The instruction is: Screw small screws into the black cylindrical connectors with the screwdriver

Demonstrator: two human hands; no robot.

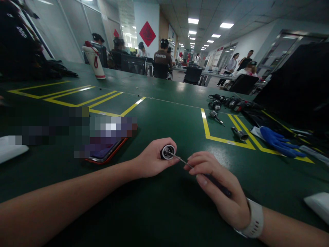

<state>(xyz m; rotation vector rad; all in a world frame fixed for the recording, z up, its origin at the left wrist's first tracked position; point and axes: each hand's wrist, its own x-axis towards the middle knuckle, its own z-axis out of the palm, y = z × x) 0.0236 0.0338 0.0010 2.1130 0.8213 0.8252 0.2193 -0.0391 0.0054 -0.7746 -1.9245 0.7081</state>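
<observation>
My left hand (153,158) is closed around a dark cylindrical part with a round metal rim (168,152), its open end facing me. Small details inside the opening are too fine to make out. My right hand (216,181) grips a screwdriver (183,161) with a thin metal shaft and a dark handle, mostly covered by my fingers and palm. The shaft points left, and its tip is inside the part's opening. Both hands are above the green tabletop (144,212). A pale watch strap (255,219) circles my right wrist.
A phone with a red edge (108,147) lies left. Metal connector parts (216,117) (239,133) and blue gloves (280,141) lie right, near yellow tape outlines (205,125). A white cup (95,63) stands at the far left. People sit at desks beyond.
</observation>
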